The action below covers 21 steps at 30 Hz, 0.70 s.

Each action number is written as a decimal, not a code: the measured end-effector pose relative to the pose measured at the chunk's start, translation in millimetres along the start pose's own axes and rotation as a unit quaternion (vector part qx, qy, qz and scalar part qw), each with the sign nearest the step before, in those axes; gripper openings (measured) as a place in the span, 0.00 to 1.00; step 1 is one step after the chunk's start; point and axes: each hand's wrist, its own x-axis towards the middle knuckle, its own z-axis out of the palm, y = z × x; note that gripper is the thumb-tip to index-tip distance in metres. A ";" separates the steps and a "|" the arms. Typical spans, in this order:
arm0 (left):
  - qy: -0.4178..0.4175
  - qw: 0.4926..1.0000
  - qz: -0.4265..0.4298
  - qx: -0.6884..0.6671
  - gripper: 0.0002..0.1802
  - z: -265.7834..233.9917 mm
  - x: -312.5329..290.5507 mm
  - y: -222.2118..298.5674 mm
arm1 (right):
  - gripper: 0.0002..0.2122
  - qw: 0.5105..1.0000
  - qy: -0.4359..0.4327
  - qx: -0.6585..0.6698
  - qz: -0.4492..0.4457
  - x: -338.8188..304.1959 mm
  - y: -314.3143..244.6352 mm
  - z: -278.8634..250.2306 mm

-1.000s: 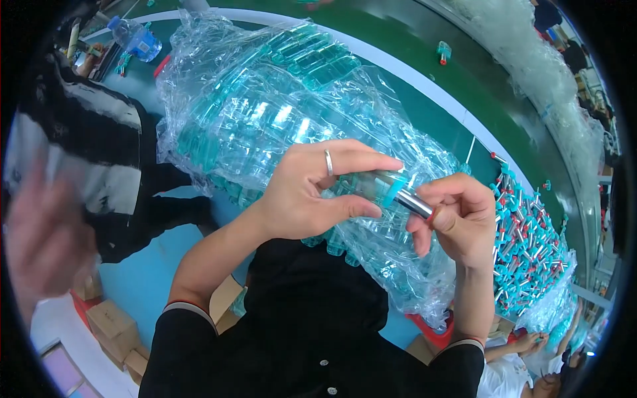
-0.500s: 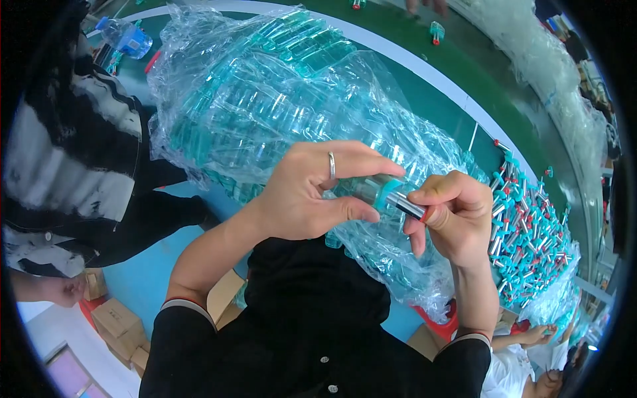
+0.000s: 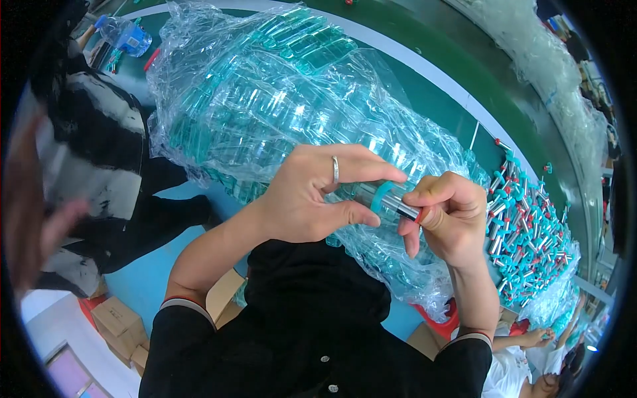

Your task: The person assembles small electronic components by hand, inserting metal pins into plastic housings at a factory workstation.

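My left hand [image 3: 308, 199], with a ring on one finger, is closed around a clear plastic cylinder [image 3: 362, 192] with a teal collar [image 3: 381, 197]. Its far end is hidden by my palm. From the collar juts a shiny silver cylindrical piece [image 3: 402, 207] with a red band at its outer end. Thumb and fingers of my right hand [image 3: 458, 219] pinch this silver piece near the red band. Below both hands lies a large clear plastic bag [image 3: 279, 113] packed with rows of teal-tinted clear parts.
A heap of silver, teal and red pieces [image 3: 527, 245] lies to the right. A curved green conveyor belt [image 3: 424, 50] runs behind the bag. At upper left lies a water bottle [image 3: 124, 35]. A co-worker [image 3: 99, 132] stands at left; cardboard boxes [image 3: 119, 325] sit lower left.
My right hand has shifted slightly left with the silver piece. The co-worker's hand at the left has risen and is blurred. The small pieces and another hand at the top belt have largely left view.
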 end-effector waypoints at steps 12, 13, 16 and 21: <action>-0.004 0.983 -0.068 -0.170 0.30 4.2 -8.7 -4.2 | 0.06 1.000 -0.008 0.024 -0.016 1.1 7.1 -2.9; 0.002 0.984 -0.059 -0.170 0.30 4.9 -8.7 -5.4 | 0.06 1.000 -0.009 0.020 -0.018 1.6 7.7 -3.2; 0.002 0.988 -0.042 -0.149 0.31 4.0 -6.5 -7.1 | 0.05 1.000 -0.007 0.018 -0.021 1.7 9.8 -5.8; 0.004 0.990 -0.037 -0.136 0.31 5.3 -6.9 -6.2 | 0.05 0.999 -0.006 0.027 -0.017 1.0 11.9 -7.1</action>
